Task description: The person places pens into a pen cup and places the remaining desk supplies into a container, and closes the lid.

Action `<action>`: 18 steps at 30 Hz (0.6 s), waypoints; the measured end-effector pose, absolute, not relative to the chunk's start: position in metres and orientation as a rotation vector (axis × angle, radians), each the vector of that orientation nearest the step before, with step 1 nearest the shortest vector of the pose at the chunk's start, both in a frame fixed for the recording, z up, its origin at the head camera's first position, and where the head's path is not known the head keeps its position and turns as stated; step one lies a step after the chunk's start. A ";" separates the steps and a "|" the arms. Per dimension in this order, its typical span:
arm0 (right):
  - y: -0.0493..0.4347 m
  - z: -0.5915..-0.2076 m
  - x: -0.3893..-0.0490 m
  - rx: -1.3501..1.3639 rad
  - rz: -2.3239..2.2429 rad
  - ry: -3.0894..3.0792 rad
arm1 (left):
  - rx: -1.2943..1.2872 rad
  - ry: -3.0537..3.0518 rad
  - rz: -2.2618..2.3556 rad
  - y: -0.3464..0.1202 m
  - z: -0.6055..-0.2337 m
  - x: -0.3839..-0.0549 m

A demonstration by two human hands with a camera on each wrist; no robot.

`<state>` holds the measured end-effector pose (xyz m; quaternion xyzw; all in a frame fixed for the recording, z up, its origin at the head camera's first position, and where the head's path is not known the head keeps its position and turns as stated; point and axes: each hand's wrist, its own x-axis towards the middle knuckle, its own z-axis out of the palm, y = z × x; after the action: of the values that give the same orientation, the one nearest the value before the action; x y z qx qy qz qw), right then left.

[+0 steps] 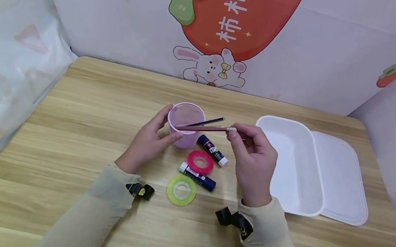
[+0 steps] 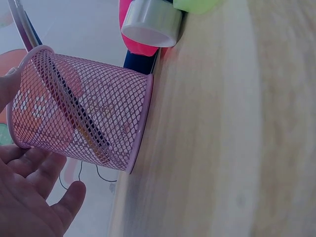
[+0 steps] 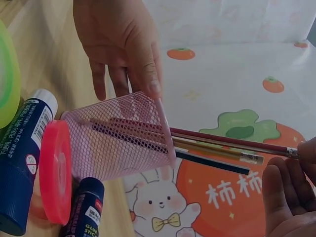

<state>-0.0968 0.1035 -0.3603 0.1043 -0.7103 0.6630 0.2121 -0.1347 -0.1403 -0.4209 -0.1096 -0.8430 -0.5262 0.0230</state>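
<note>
My left hand (image 1: pixel 144 143) holds a pink mesh pen cup (image 1: pixel 186 141) by its rim, thumb on the near side and fingers on the far side. The cup stands upright on the table. Leaning out of it toward the right are a dark blue pencil (image 3: pixel 212 162), a yellow pencil (image 3: pixel 212 150) and a red pencil (image 3: pixel 222 138). My right hand (image 1: pixel 254 162) pinches the red pencil by its upper end, between thumb and fingers. Through the mesh in the left wrist view, the pencils' lower parts show inside the cup.
Right of the cup lie a glue stick (image 1: pixel 213 150), a red tape roll (image 1: pixel 192 161), a second glue stick (image 1: pixel 197 177) and a yellow-green tape roll (image 1: pixel 172 188). A white plastic box (image 1: pixel 294 171) sits farther right, beside its flat lid (image 1: pixel 347 180). A printed cloth (image 1: pixel 310 72) hangs behind.
</note>
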 end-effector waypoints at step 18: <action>0.097 -0.370 -0.107 0.300 1.796 -2.047 | -0.351 -2.618 -1.626 -0.140 -0.418 -0.134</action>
<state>-0.1071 0.0970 -0.3698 0.1075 -0.7320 0.6425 0.1996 -0.1338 -0.1397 -0.4183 -0.1132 -0.8438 -0.5242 0.0197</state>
